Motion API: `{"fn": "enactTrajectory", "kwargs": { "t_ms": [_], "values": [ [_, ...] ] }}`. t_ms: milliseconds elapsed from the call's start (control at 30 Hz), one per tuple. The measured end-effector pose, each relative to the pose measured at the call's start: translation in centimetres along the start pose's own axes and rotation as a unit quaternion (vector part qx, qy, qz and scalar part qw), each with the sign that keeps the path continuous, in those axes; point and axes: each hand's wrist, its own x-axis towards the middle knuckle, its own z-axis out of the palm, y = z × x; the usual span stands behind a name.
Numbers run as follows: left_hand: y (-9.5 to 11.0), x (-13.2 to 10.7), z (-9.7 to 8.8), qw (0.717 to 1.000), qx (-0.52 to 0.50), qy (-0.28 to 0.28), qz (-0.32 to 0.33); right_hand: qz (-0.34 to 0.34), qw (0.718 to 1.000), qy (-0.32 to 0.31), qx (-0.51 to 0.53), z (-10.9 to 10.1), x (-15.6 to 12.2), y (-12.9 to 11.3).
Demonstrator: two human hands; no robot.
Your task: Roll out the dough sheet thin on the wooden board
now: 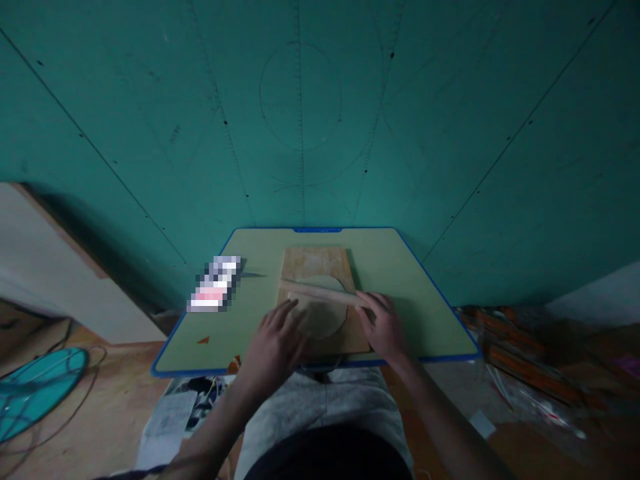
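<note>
A flat round sheet of dough [320, 319] lies on a wooden board [317, 259] in the middle of a small table. My right hand [381, 321] is closed around the right end of a thin wooden rolling pin [325, 292], which lies slantwise across the dough. The pin's left end sticks out free past the board's left side. My left hand [281, 337] is at the dough's near left edge, its fingers apart and partly blurred, with nothing seen in it. Whether its fingertips touch the dough I cannot tell.
The pale green table [415, 293] has a blue rim. On its left lie a pixelated flat item [215, 285], a knife-like blade [254, 275] and a small orange scrap [203, 341]. A green wall rises behind; clutter [530, 373] covers the floor at right.
</note>
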Motion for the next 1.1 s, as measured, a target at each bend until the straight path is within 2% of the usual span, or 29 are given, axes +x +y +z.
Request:
{"fn": "enactTrajectory", "kwargs": {
  "t_ms": [100, 200, 333, 467, 567, 833, 1100],
  "values": [
    [-2.3, 1.0, -0.2, 0.996, -0.036, 0.045, -0.072, -0.014, 1.0, -0.021, 0.009, -0.1, 0.0, -0.4],
    [-3.6, 1.8, 0.8, 0.99, -0.057, 0.048, -0.118, -0.01, 0.999, -0.029, 0.018, -0.2, 0.1, -0.8],
    [-3.7, 2.5, 2.5, 0.98, -0.097, 0.033, -0.168, 0.007, 0.999, -0.011, 0.04, -0.4, 0.2, -0.8],
    [-3.6, 2.3, 3.3, 0.968, -0.143, 0.043, -0.204, 0.031, 0.996, 0.032, 0.077, -0.5, 0.3, -0.5],
    [-3.6, 2.0, 3.4, 0.963, -0.158, 0.041, -0.216, 0.054, 0.991, 0.049, 0.109, -0.6, 0.4, -0.3],
    [-4.0, 1.9, 3.7, 0.959, -0.18, 0.074, -0.204, 0.167, 0.966, 0.073, 0.182, -0.5, 0.4, 0.7],
    [-3.7, 2.0, 3.3, 0.959, -0.183, 0.067, -0.205, 0.155, 0.967, 0.062, 0.192, -0.2, 0.5, 1.3]
  ]
}}
